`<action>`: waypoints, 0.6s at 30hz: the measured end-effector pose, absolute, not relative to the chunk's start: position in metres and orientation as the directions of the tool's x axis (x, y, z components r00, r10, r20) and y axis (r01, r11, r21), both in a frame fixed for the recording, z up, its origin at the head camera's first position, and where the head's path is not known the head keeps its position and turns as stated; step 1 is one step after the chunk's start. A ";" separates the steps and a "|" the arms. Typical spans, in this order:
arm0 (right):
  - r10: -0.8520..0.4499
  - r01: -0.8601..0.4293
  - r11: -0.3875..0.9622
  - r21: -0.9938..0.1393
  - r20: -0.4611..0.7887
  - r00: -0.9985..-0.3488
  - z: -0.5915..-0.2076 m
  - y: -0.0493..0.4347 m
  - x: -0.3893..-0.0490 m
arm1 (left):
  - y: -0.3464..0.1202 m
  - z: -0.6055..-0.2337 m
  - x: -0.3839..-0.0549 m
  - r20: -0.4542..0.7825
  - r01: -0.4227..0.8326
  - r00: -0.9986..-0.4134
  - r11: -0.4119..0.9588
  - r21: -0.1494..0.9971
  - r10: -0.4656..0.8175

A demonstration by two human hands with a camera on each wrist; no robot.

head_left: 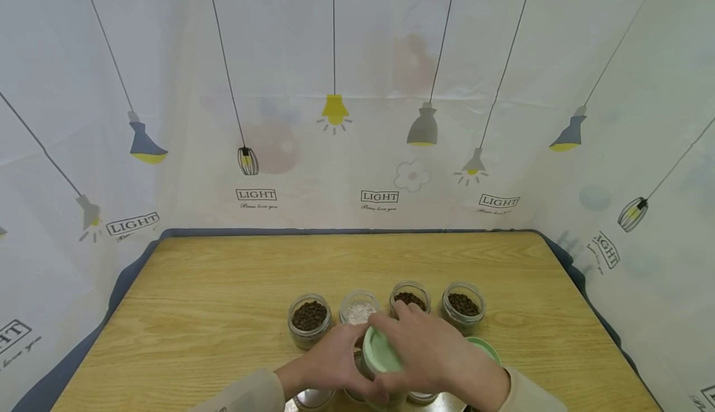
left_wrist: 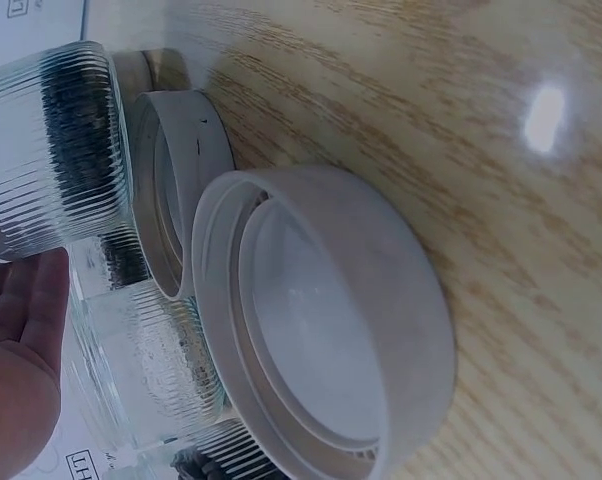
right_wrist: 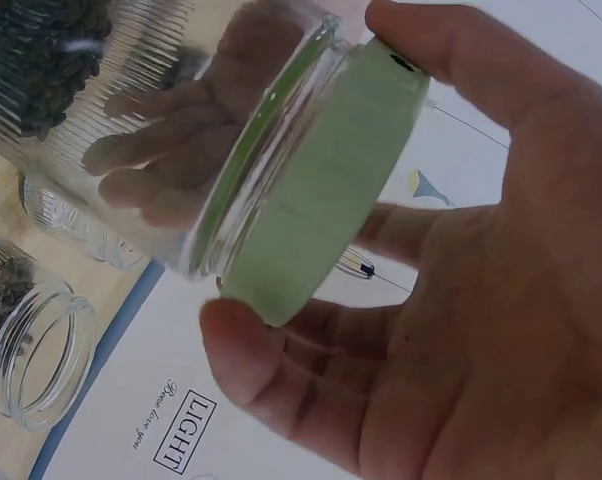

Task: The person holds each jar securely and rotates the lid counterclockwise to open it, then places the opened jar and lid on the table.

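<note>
My left hand (head_left: 332, 360) grips a ribbed glass jar (right_wrist: 146, 65) with dark seed-like pieces in its lower part. In the right wrist view, fingers show through the clear wall of that jar. My right hand (head_left: 430, 351) holds the pale green lid (right_wrist: 331, 180) by its rim, thumb on one side and fingertips on the other. The lid sits at the mouth of the jar, which is tilted in the wrist views. Seen from the head, the hands are close together at the front of the table, with the green lid (head_left: 382, 351) between them.
Behind the hands stand open glass jars: dark pieces fill one at left (head_left: 310, 317) and two at right (head_left: 409, 299) (head_left: 463, 305), and whitish grains another (head_left: 359, 312). Pale upturned lids (left_wrist: 411, 300) lie on the wooden table (head_left: 223, 282). Another green rim (head_left: 486, 347) shows beside my right wrist.
</note>
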State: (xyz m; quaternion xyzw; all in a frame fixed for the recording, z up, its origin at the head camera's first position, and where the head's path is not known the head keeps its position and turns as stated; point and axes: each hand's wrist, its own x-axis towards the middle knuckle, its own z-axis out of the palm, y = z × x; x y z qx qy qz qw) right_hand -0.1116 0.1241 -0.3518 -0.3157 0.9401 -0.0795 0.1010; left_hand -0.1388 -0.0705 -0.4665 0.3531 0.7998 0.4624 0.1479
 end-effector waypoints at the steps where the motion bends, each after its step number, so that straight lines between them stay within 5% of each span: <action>1: -0.626 -0.592 0.774 -0.226 -0.134 -0.768 -0.351 0.125 -0.112 | -0.071 -0.466 -0.138 0.087 0.423 -0.710 0.324 0.846 0.699; 9: -0.734 -0.687 0.671 -0.280 -0.122 -0.668 -0.347 0.131 -0.117 | -0.071 -0.462 -0.136 0.063 0.382 -0.721 0.319 0.867 0.690; 18: -0.729 -0.663 0.675 -0.324 -0.151 -0.668 -0.339 0.133 -0.118 | -0.071 -0.461 -0.136 0.058 0.372 -0.722 0.316 0.873 0.689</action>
